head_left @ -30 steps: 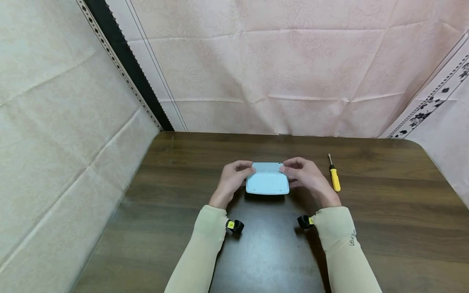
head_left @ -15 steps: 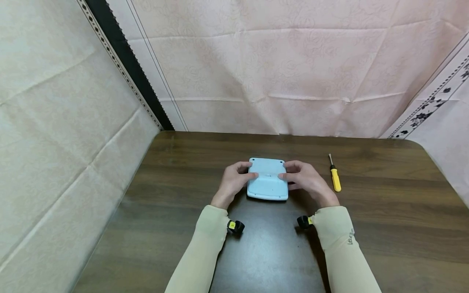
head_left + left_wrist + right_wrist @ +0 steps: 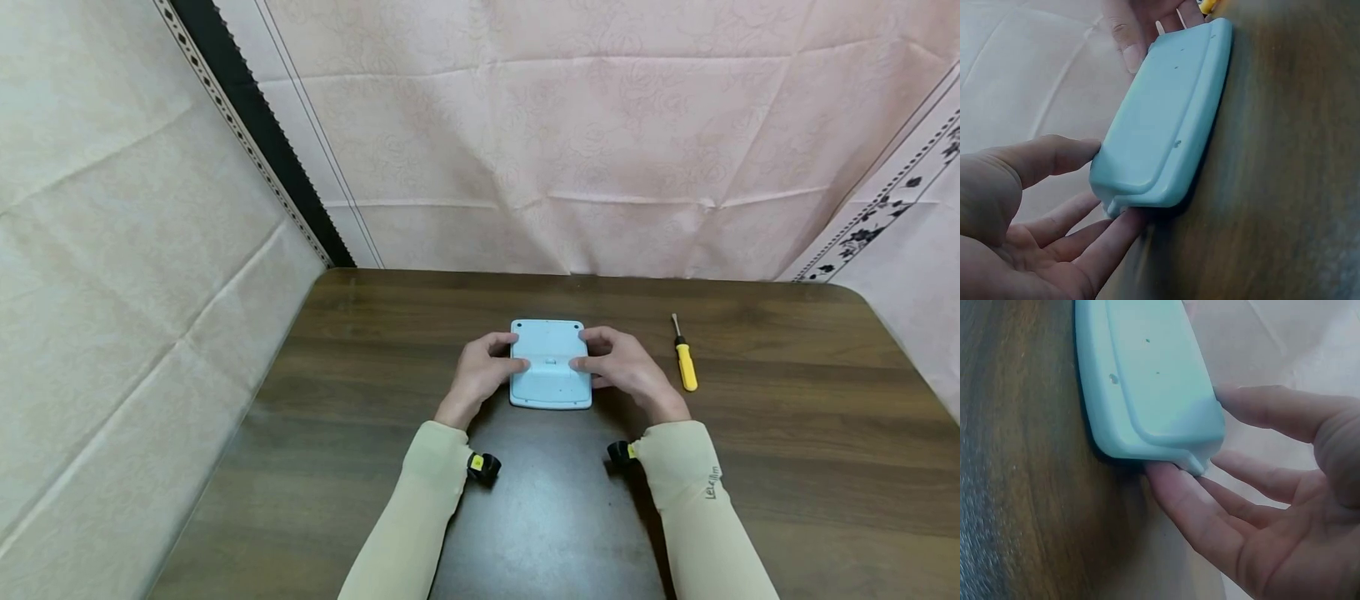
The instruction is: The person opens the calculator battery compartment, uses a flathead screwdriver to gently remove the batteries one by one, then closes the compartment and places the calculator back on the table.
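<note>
One light-blue plastic device [image 3: 551, 386] sits between two bare hands, over the far half of the table and near the middle of its width. We see a flat face with a raised step across it, a small tab at the centre and two dark holes at the far corners. The left hand [image 3: 482, 367] pinches one side and the right hand [image 3: 621, 360] the other, each grip narrow, thumb on the face and fingers at the edge and underneath (we cannot tell whether the near edge touches the wood). Just right of the right hand, a yellow-handled screwdriver [image 3: 686, 367] lies with its tip toward the far edge. The table [image 3: 810, 433] is dark brown with a wood grain running crosswise, rounded at its far corners, and a pale sheen lies on it between the forearms. Beyond it we find a creased, pinkish cloth [image 3: 600, 133] hanging, faintly patterned, with a black floral border [image 3: 858, 237] at the right. Another pale cloth [image 3: 112, 250] covers the left side, and a dark strip [image 3: 262, 125] slants between the two.
</note>
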A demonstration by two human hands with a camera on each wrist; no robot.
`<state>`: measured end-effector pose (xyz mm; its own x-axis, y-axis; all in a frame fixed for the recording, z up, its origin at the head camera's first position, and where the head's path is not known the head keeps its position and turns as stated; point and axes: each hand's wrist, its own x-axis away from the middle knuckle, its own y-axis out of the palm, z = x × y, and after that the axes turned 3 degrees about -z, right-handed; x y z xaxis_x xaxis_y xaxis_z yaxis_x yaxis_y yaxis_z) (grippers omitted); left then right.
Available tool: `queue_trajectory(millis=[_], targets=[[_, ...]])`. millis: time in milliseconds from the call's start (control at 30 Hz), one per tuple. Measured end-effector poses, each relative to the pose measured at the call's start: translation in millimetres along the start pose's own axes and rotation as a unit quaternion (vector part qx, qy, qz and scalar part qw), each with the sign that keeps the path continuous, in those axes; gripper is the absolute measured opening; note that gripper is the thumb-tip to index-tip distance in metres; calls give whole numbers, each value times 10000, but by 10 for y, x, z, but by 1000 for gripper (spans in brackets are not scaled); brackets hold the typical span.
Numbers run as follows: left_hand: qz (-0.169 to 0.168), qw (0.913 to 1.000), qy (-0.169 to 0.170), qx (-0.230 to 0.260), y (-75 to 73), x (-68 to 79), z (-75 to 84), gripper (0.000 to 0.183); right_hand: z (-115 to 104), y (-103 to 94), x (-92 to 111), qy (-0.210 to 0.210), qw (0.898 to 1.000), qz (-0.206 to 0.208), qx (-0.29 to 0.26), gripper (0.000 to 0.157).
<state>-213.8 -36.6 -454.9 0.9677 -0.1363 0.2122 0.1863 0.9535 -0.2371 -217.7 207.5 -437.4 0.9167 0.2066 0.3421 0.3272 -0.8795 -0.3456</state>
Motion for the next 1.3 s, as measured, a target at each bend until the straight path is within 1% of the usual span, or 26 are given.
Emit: queue_trajectory(millis=[133,267,367,567,867,1100,1167,1200,1300], targets=[[-3,10000,-26,-1,4,-18,-13,47,-5,4,-8,2,10000,29,72,62],[22,9998,-2,-211,15,-27,-15,44,-9,7,-12,31,9999,43,121,61],[49,9993,60,-363,27,-33,-23,43,-11,8,-12,78,9998,53,158,60],[129,9990,170,-403,56,-32,-28,40,-14,11,-7,131,9995,77,263,59],[208,9987,252,-379,62,-30,-37,34,-17,16,9,40,9992,130,365,55],[173,9972,426,-592,38,-15,-51,36,-20,23,29,-30,9984,223,526,54],[135,9961,505,-705,30,-20,-56,38,-30,21,49,-159,9969,340,690,52],[110,9956,542,-763,24,-19,-50,40,-37,21,61,-287,9954,424,814,50],[50,9909,740,-1126,9,-26,-31,45,-55,30,90,-828,9861,800,1196,41]])
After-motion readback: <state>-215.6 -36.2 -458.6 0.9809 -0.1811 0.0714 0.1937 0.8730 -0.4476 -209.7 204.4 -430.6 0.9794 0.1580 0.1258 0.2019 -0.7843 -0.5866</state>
